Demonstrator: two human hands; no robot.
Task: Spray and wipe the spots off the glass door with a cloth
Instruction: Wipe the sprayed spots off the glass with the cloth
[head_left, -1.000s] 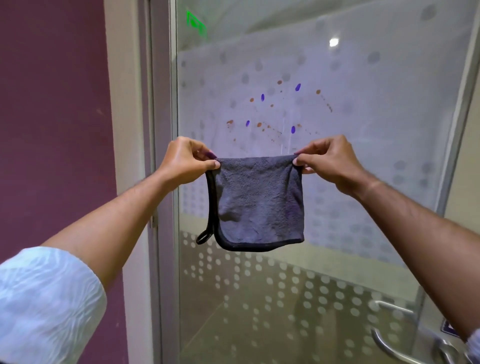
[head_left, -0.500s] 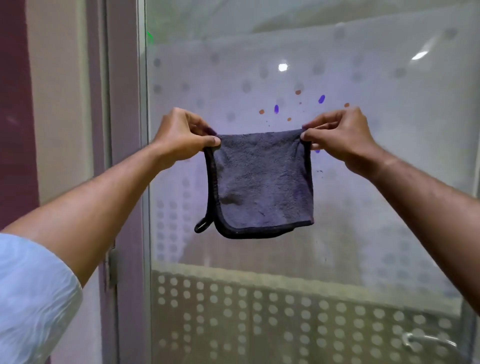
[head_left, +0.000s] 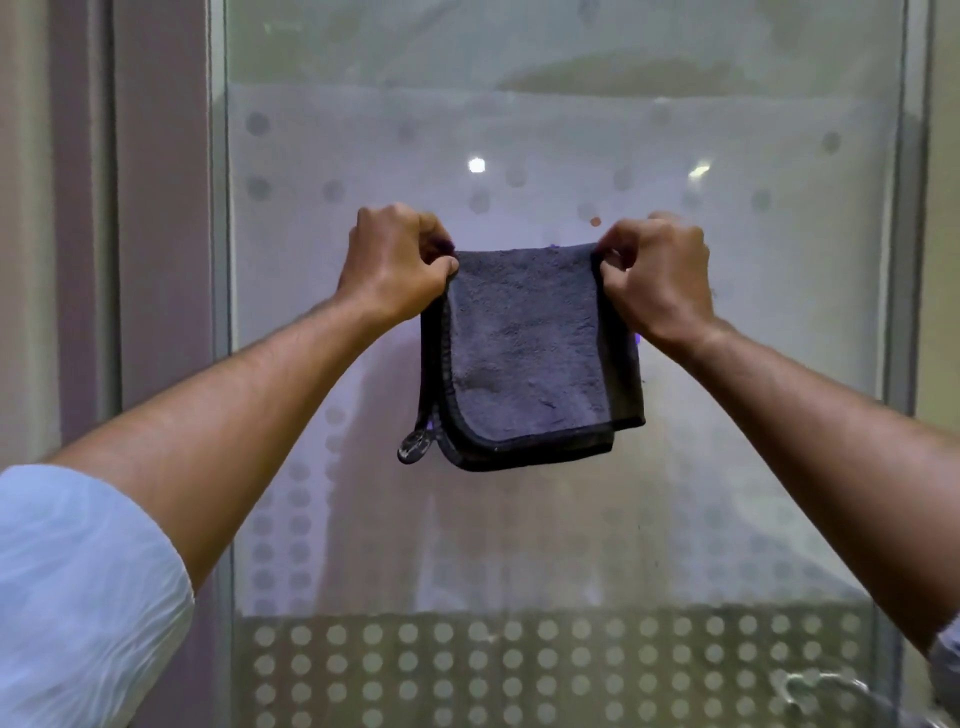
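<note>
Risk, dry wipe: No spray bottle was in view, and both hands were occupied by the cloth. If wiping began with the glass door unsprayed, the coloured spots would probably smear rather than lift.
Risk, hidden spots: The cloth hung in front of most of the marked area. Only an orange spot above the top edge and a purple trace at the right edge were visible. A wipe started blind could miss marks outside the cloth's outline.
Risk, loose fold: The cloth was doubled, and its lower corners and hanging loop dangled free. A one-handed regrip could let the layers slip apart, leaving a thin, uneven pad.
Risk, grip loss: The hold was a light corner pinch only. Releasing either corner before the other hand gathered the fabric could drop the cloth to the floor.
Left hand: Fingers were curled, thumb and forefinger pinching the cloth's upper left corner.
Right hand: Fingers were curled, pinching the upper right corner.
Cloth position: It was stretched between the two hands, its top edge level with the fingertips and its body hanging below them, upright before the frosted middle band of the door. Whether it touched the glass could not be determined.
</note>
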